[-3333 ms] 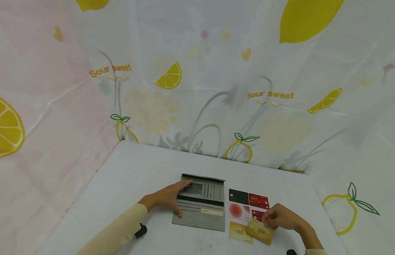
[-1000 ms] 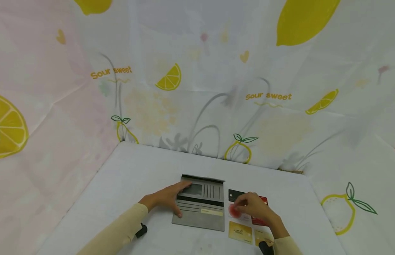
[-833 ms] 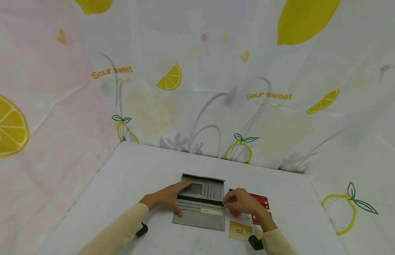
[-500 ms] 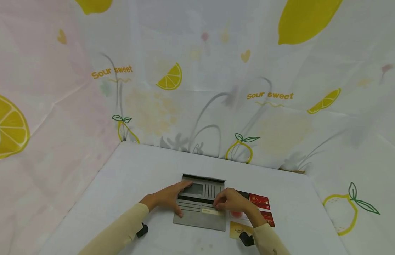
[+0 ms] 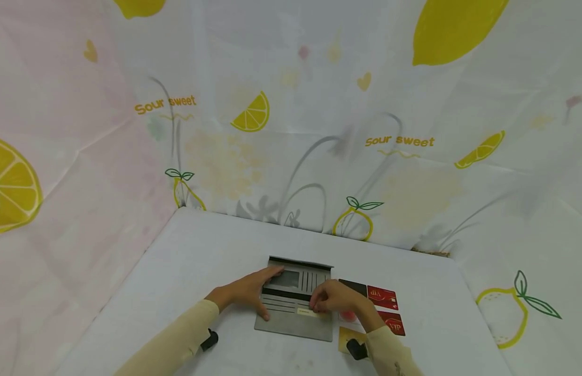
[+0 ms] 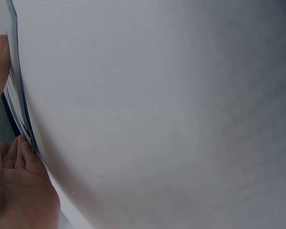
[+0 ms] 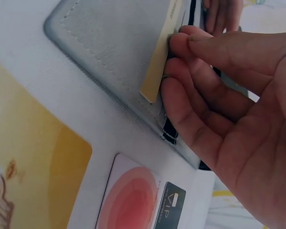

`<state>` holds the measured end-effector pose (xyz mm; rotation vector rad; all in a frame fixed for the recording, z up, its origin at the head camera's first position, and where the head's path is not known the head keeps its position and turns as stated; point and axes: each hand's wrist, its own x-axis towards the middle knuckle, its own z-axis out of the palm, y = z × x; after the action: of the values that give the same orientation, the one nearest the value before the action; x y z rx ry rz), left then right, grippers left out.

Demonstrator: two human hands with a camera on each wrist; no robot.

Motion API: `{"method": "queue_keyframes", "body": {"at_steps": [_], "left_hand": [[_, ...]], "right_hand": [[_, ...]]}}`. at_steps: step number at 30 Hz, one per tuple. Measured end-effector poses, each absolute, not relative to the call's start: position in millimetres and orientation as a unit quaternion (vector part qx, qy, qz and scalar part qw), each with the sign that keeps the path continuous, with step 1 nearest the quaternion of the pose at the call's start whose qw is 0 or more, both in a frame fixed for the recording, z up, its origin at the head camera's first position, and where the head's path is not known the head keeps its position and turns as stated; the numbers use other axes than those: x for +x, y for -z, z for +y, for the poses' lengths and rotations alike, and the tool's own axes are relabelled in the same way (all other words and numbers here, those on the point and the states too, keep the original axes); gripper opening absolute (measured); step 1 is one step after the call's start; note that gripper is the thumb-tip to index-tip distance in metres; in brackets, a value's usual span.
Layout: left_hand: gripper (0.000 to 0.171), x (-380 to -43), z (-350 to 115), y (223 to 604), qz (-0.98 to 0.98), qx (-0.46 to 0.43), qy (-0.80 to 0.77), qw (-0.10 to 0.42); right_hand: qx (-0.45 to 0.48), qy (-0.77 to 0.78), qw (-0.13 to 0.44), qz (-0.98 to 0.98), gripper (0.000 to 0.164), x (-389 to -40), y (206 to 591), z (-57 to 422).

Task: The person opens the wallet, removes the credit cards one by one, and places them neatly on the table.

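A grey wallet (image 5: 291, 326) lies unfolded on the white table, with rows of card slots and a clear window. My left hand (image 5: 244, 291) rests across its left edge, fingers extended on the upper half and thumb on the lower. A pale gold card (image 7: 155, 78) sits in a slot of the lower half, one strip showing. My right hand (image 7: 233, 95) has its fingers curled and its fingertips together at that card's exposed edge, pinching it as far as I can see. In the left wrist view, the wallet edge (image 6: 20, 71) shows beside the thumb.
Right of the wallet lie a black card (image 5: 354, 286), two red cards (image 5: 382, 296), a card with a red circle (image 5: 349, 316) and a gold card (image 5: 345, 338). My right sleeve covers that corner. A lemon-print sheet (image 5: 291, 156) hangs behind the table.
My right hand laid a gold card in the row, then moved left over the cards to the wallet's slot, lately shifting slightly left and down. My left hand stays put.
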<state>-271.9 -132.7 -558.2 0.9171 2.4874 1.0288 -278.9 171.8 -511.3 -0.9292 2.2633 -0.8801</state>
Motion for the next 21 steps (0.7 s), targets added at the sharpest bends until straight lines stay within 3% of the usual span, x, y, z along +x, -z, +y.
{"method": "queue_keyframes", "body": {"at_steps": [21], "left_hand": [[0.128, -271.6, -132.8, 558.2, 0.863, 0.316, -0.363, 0.152]], "right_hand": [[-0.368, 0.274, 0.257, 0.851, 0.016, -282.4, 508.9, 159.7]]}}
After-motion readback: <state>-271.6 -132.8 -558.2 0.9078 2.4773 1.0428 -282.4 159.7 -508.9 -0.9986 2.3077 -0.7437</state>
